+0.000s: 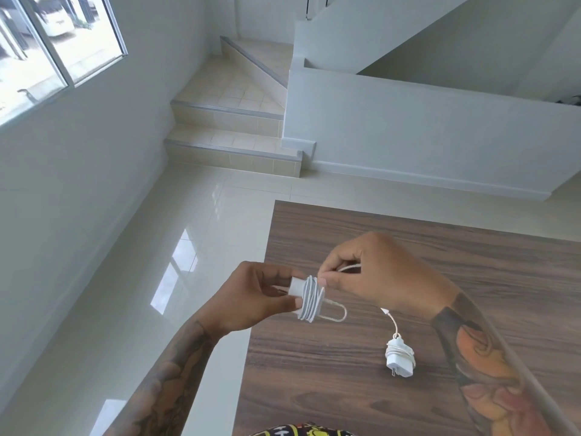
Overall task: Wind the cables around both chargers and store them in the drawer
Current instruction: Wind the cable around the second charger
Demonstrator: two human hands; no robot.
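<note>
My left hand (251, 297) grips a white charger (306, 298) above the left edge of the dark wooden table (471, 262). Its white cable is coiled several times around the body, and a loose loop (338, 313) hangs off to the right. My right hand (371, 272) pinches the cable right next to the coil. A second white charger (400, 357) lies on the table lower right, cable wound around it, with a short tail and plug (387, 313) trailing up toward my right wrist. No drawer is in view.
The table's left edge drops to a glossy tiled floor (188, 247). Tiled steps (232, 143) and a white stair wall (408, 127) stand beyond. A window (47, 42) is at the upper left.
</note>
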